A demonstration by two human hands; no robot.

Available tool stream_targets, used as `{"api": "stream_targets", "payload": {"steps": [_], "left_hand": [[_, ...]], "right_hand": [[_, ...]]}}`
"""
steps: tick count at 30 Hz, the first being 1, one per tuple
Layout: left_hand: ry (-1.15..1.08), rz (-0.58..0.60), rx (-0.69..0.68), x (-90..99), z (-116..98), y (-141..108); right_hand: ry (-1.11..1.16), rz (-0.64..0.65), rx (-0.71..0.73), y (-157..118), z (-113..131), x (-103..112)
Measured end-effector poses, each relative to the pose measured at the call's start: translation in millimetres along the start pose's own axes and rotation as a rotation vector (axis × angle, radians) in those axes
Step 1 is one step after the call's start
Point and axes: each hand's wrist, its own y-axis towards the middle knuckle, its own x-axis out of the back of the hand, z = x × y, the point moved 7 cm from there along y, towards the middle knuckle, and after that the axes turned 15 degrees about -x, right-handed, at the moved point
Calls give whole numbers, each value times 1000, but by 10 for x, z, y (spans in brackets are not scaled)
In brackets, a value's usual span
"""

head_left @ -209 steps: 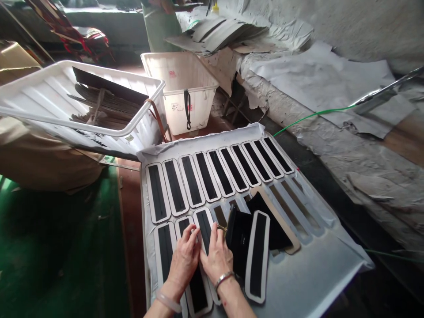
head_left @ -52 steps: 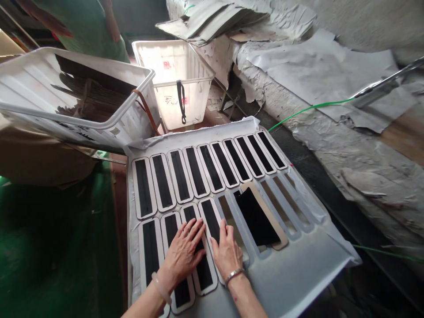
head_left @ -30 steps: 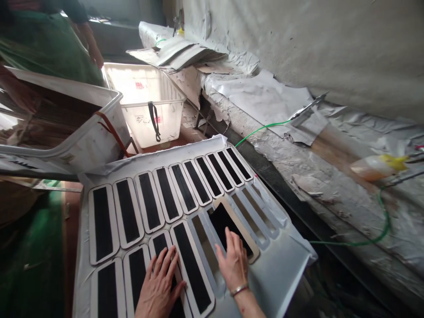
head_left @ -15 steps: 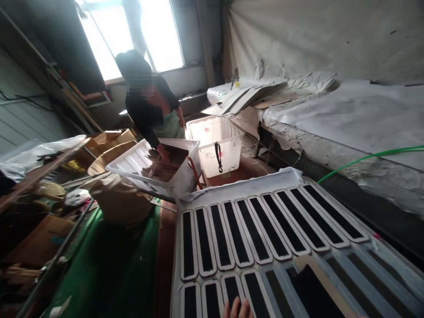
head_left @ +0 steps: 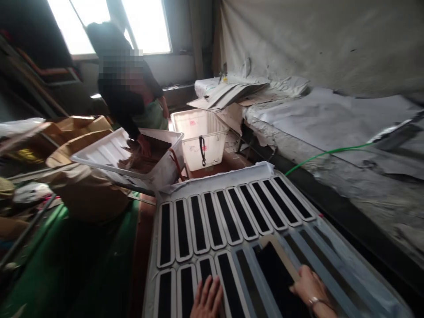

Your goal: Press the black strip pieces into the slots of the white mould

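Long rounded panels [head_left: 232, 215], each with a black middle and a white border, lie in rows on a pale board [head_left: 150, 269]. My left hand [head_left: 207, 298] rests on the near row with its fingers stretched flat across one of them. A larger black piece with a beige edge [head_left: 281, 256] lies to the right, over the near row's bare slots. My right hand [head_left: 308, 287], wearing a bracelet, has its fingers closed at that beige edge. Blue-grey strips with dark bands [head_left: 309, 249] show beside it. The lower ends of the near-row pieces are cut off by the frame.
Ahead, a person [head_left: 126, 88] reaches into a white tub [head_left: 165, 170] of brown pieces. Another white tub [head_left: 203, 150] stands behind it. A paper-covered bench [head_left: 308, 128] with a green hose [head_left: 321, 154] runs along the right. A brown sack [head_left: 88, 194] stands on the left.
The view has shifted, with the board appearing farther left and higher. My right hand has come into view at the beige edge. More of my left hand now shows, its fingers flat.
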Motion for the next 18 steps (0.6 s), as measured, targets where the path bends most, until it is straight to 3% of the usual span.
{"api": "stream_targets", "payload": {"steps": [5,10,12,15,18], "left_hand": [[-118,130,-1,26,93,-13],[-338,358,145,-109,103,-18],[-399,425,187,-74,112,25],[-488,429,241,137,138,187],[-645,327,432,447,224,420]], "right_hand": [[-47,-7,-41,-191,132,250],[109,158,24,-585,327,463],[176,209,101,-843,397,545],[230,202,241,-1308,428,687],[236,-42,624,-1896,530,1012]]}}
